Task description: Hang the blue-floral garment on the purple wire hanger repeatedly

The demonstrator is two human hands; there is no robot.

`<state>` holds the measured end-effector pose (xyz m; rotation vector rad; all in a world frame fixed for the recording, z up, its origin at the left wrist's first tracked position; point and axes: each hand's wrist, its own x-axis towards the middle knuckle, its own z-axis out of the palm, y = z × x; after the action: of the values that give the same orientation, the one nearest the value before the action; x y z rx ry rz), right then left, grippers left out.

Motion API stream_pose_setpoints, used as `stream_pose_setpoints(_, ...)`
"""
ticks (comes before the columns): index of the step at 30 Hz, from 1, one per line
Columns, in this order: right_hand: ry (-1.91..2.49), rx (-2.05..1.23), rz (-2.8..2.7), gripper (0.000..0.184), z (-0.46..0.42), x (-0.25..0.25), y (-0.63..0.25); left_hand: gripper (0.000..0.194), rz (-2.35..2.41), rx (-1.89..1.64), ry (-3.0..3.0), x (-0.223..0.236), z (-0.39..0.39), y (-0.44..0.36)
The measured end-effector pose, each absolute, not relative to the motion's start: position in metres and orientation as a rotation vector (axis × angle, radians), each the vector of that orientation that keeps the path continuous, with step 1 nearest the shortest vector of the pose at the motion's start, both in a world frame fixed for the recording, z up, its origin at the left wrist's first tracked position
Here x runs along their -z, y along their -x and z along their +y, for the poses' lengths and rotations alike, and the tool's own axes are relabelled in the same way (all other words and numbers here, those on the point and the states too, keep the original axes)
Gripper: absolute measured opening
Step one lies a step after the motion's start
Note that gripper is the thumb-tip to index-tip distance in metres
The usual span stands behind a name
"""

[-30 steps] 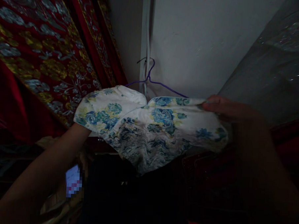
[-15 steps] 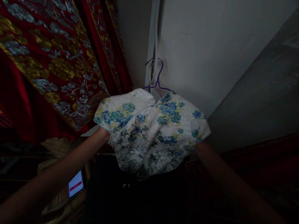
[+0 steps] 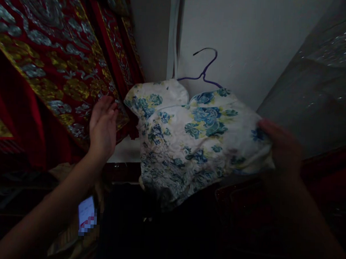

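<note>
A short-sleeved white blouse (image 3: 172, 144) with blue, green and yellow flowers is on a purple hanger (image 3: 204, 75), whose hook points up in front of the wall. My right hand (image 3: 284, 145), blurred, grips the blouse's right-hand sleeve and draws it out sideways. To the left of the blouse, my left hand (image 3: 103, 126) is raised with its fingers pointing up and slightly bent. It holds nothing and stands apart from the other sleeve. The lower part of the blouse fades into shadow.
Red cloth with gold and silver embroidery (image 3: 58, 59) hangs on the left. A lit phone (image 3: 85, 209) lies below my left forearm. Behind the hanger is a pale wall (image 3: 237, 29), and shiny clear plastic sheeting (image 3: 331, 56) covers something on the right.
Both hands have come out of the sleeves. My left hand has let go and moved left; my right hand now grips the sleeve from outside. Blouse and hanger have shifted right, the hook rising.
</note>
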<state>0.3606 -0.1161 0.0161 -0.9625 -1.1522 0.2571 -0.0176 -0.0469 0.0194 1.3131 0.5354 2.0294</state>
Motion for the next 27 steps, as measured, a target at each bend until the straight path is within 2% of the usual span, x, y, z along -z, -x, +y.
stream_pose_setpoints(1,0.946,-0.237,-1.147,0.013,-0.132,-0.012,-0.347,0.028,0.518,-2.018,-1.361,-0.019,-0.054,0.013)
stream_pose_setpoints(3,0.903,-0.206,-1.379,0.012,-0.162,0.0,-0.315,0.028,0.515,-1.712,-1.431,-0.017,-0.074,-0.003)
stream_pose_setpoints(6,0.535,-0.207,-2.061,0.025,-0.193,0.024,-0.264,0.047,0.555,-1.168,-1.215,-0.017,-0.104,-0.032)
stream_pose_setpoints(9,0.24,-0.154,-2.343,0.045,-0.194,0.046,-0.235,0.032,0.656,-0.971,-0.955,-0.013,-0.122,-0.04)
stream_pose_setpoints(11,0.172,-0.068,-2.431,0.037,-0.18,0.055,-0.234,0.024,0.715,-0.791,-0.978,-0.011,-0.129,-0.029)
stream_pose_setpoints(14,0.368,-0.042,-2.31,0.018,-0.146,0.061,-0.253,0.027,0.775,-0.409,-1.173,-0.013,-0.139,-0.001)
stream_pose_setpoints(17,0.727,-0.154,-1.969,0.027,-0.109,0.066,-0.277,0.036,0.904,-0.122,-1.382,-0.024,-0.148,0.023)
stream_pose_setpoints(20,0.926,-0.366,-1.832,0.045,-0.086,0.068,-0.293,0.041,1.061,-0.198,-1.572,-0.035,-0.149,0.035)
stream_pose_setpoints(24,0.903,-0.994,-1.953,0.035,-0.086,0.056,-0.304,0.043,1.167,-0.582,-1.659,-0.038,-0.13,0.04)
stream_pose_setpoints(27,0.92,-1.217,-1.851,0.04,-0.092,0.039,-0.31,0.042,1.203,-0.755,-1.689,-0.033,-0.109,0.039)
